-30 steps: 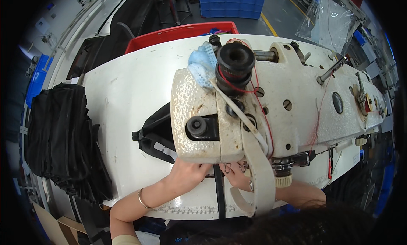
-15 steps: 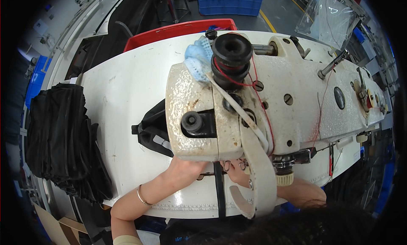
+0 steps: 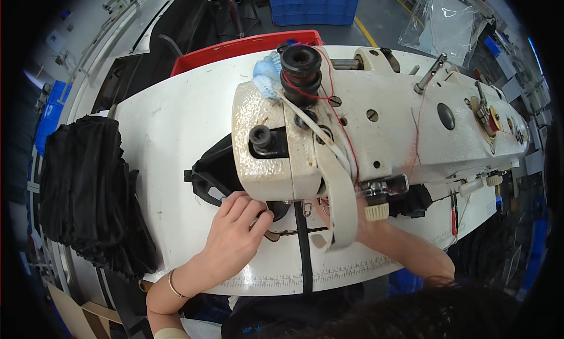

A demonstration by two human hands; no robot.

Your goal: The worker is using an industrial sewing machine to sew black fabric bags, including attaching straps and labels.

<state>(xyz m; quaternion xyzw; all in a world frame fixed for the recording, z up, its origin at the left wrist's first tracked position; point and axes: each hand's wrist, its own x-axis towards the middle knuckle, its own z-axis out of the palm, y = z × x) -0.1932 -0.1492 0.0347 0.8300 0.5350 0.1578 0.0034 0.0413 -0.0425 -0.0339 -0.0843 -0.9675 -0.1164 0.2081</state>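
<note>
Beside the untouched stack of black fabric, the left hand has slid forward, fingers flat and together on the black piece under the sewing machine, suggesting feeding continues, while the right hand stays mostly hidden, grip unclear.

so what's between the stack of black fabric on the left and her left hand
In the head view, only bare white table top lies between the stack of black fabric and the left hand; the black workpiece sits just above the hand.
</note>
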